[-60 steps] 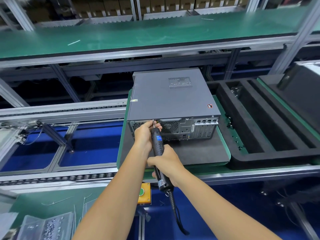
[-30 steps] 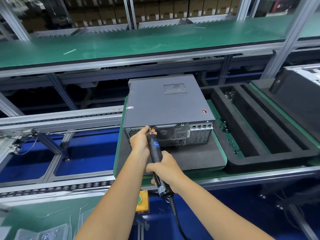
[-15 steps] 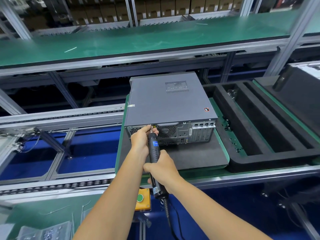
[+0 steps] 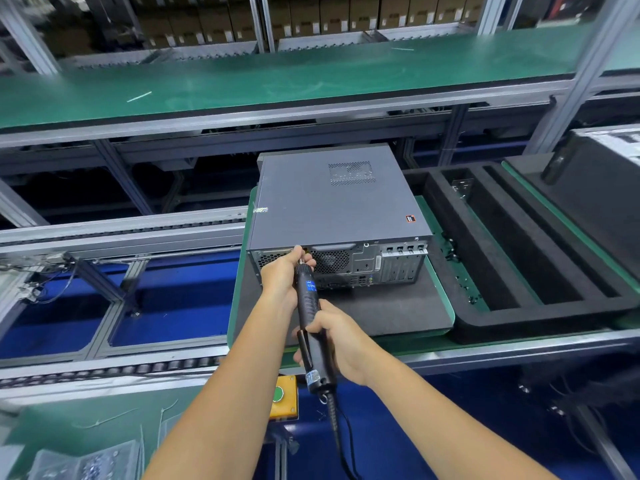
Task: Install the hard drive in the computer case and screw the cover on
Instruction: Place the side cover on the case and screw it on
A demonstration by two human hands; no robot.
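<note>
One case (image 4: 337, 202) is lying on its side on a dark pad (image 4: 391, 311), and that pad is sitting on a green tray (image 4: 445, 308) on the conveyor line. One screwdriver (image 4: 309, 318), black with a blue label and a cord hanging from its lower end, is pointing up at the case's rear panel near the top left edge. Two hands are working on it. The left hand (image 4: 282, 273) is curling round the screwdriver's tip end, right against the rear panel, and it is hiding the bit and the spot it is meeting. The right hand (image 4: 341, 342) is gripping the screwdriver's body lower down, fingers wrapped around it.

To the right, one black foam insert (image 4: 530, 299) with long slots is lying just beside the pad. A second dark unit (image 4: 609, 188) is showing at the far right edge. A green shelf (image 4: 277, 84) is running above and behind the case. A yellow box with a green button (image 4: 281, 396) is hanging below the tray, partly behind the left forearm. A clear bag (image 4: 83, 462) of small parts is lying at bottom left.

The case is looking grey, with its cover (image 4: 311, 195) on top, one vent grille in that cover, a small red sticker near the right corner, and a fan grille and ports on the rear.
</note>
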